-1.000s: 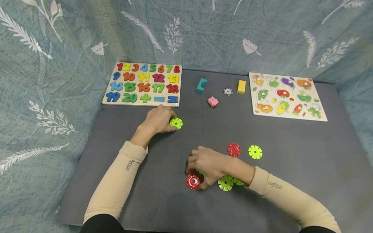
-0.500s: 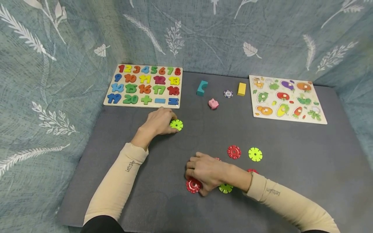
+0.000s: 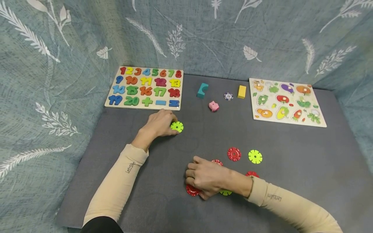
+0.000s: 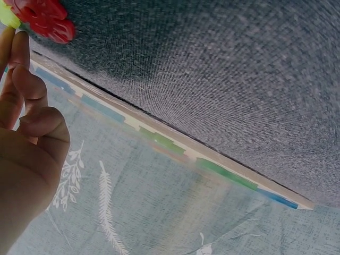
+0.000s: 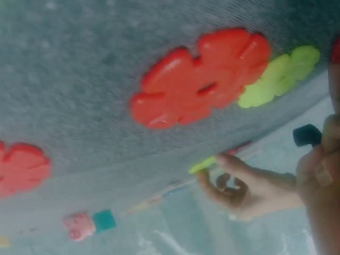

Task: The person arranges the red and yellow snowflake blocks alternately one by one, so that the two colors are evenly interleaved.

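My left hand [image 3: 158,123] pinches a lime-green notched plastic disc [image 3: 179,127] by its edge, between thumb and fingers. In the left wrist view a red notched disc [image 4: 45,18] lies against the lime one, just past the fingertips. My right hand [image 3: 205,176] is low over the front middle of the table, its fingers curled downward. A red disc [image 3: 191,191] shows under its knuckles, beside the thumb. Whether the fingers grip a disc I cannot tell. Around the right wrist lie a lime disc [image 3: 225,193] and red discs [image 3: 217,162], partly covered by the hand and sleeve.
Farther right lie a red disc [image 3: 232,150] and a lime disc [image 3: 252,159]. At the back are a number puzzle board [image 3: 140,105], a teal block [image 3: 200,93], a pink pig figure [image 3: 214,106], a poker chip [image 3: 228,96], a yellow block [image 3: 242,92] and a vegetable puzzle board [image 3: 294,120].
My right hand has drawn slightly toward me, its fingers now covering more of the red disc; the lime disc seen beneath them is now hidden. The left hand keeps its pinch on the lime disc.
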Available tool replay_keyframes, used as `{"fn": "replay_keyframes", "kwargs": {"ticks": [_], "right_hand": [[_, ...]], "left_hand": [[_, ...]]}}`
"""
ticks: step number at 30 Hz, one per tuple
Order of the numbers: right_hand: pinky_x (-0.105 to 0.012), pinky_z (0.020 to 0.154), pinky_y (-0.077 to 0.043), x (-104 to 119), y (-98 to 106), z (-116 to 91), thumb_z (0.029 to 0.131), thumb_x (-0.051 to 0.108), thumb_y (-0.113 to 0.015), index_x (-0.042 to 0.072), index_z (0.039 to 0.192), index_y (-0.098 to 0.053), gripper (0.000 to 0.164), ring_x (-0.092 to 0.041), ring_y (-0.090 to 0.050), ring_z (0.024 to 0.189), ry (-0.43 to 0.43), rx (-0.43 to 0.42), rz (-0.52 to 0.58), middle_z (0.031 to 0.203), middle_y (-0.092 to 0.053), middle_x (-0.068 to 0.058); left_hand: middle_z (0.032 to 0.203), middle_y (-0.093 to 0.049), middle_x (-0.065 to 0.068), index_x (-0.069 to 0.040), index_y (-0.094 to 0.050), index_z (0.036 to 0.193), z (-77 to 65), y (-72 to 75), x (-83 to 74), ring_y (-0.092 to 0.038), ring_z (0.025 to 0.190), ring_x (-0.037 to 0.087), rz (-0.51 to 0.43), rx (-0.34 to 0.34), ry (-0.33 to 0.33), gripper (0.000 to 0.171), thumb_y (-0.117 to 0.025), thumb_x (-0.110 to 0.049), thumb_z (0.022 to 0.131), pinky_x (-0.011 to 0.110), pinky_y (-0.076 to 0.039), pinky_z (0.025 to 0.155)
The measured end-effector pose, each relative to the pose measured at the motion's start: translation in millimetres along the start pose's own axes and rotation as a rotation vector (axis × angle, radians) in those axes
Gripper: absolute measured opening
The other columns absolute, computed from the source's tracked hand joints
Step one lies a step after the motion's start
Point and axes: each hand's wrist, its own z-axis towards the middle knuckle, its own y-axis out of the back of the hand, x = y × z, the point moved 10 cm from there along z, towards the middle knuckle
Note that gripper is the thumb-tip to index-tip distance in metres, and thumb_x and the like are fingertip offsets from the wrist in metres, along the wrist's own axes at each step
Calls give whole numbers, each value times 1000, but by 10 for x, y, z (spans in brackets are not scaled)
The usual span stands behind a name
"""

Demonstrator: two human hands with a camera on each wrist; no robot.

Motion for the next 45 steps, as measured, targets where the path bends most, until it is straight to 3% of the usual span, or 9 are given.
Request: {"fn": "replay_keyframes", "kwargs": {"ticks": [6, 13, 18, 33, 40, 45], "right_hand": [[-33, 72, -34, -85, 36, -15, 64, 55, -69, 22, 96, -65, 46, -11, -52, 74, -35, -46, 21, 84, -65, 11], [-31, 70, -34, -519, 84, -84, 66, 52, -72, 20, 103, -66, 50, -10, -52, 74, -214, -69, 144, 77, -65, 13], [-30, 68, -33, -789, 23, -129, 67, 53, -74, 19, 104, -66, 51, -11, -53, 73, -310, -38, 180, 77, -64, 10], [-36, 72, -40, -1272, -56, -83, 65, 53, -75, 15, 100, -67, 52, -16, -60, 79, -417, -44, 146, 86, -68, 3], [-38, 73, -39, -1572, -143, -82, 66, 55, -74, 13, 102, -68, 55, -17, -60, 76, -537, -5, 81, 80, -68, 1], [-39, 72, -37, -1720, -190, -70, 67, 54, -75, 13, 102, -67, 55, -17, -58, 73, -597, 9, 100, 78, -69, 1]], "left_hand": [[112, -64, 5, -12, -70, 115, -13, -8, 13, -54, 103, 24, 2, -2, -2, 49, -77, -43, 78, 45, -49, 84], [113, -63, 4, -13, -70, 116, -12, -7, 8, -54, 103, 24, 4, -8, -8, 50, -77, -44, 78, 44, -50, 83], [114, -62, 5, -12, -69, 117, -11, 5, 3, -54, 106, 24, 4, -10, -12, 50, -76, -43, 79, 46, -49, 85], [113, -61, 6, -12, -68, 119, -22, -12, 24, -54, 105, 23, -11, 1, 2, 51, -77, -42, 79, 48, -49, 88], [115, -61, 5, -12, -68, 120, -33, -19, 19, -53, 106, 23, -18, 5, 6, 51, -76, -42, 80, 49, -49, 87], [116, -61, 5, -12, -68, 120, -50, -13, 20, -53, 105, 23, -19, 0, 11, 51, -76, -41, 80, 48, -49, 87]]}}
